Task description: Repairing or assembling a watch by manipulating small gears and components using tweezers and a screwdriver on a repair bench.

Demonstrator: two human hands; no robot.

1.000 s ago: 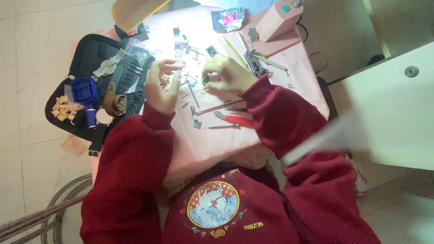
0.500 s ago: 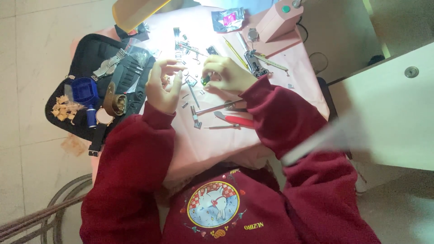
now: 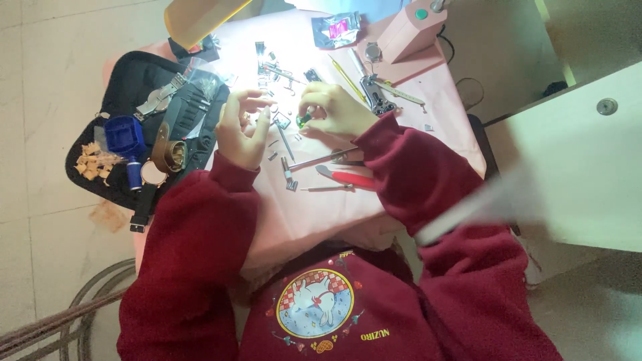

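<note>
I look down on a small table with a pink cloth [image 3: 314,214] under bright light. My left hand [image 3: 242,130] hovers with fingers curled over tiny metal parts; whether it pinches one I cannot tell. My right hand [image 3: 332,112] is closed around a small green-tipped tool [image 3: 304,120], its tip pointing at a small dark part [image 3: 281,121] between the hands. Both sleeves are dark red.
Red-handled pliers [image 3: 348,178], thin metal tools [image 3: 321,160] and tweezers lie near my right wrist. A black tool case [image 3: 134,80] at the left holds a blue holder [image 3: 124,134], a watch strap [image 3: 167,150] and small tan pieces. A pink box [image 3: 408,33] and foil packet [image 3: 338,28] sit at the back.
</note>
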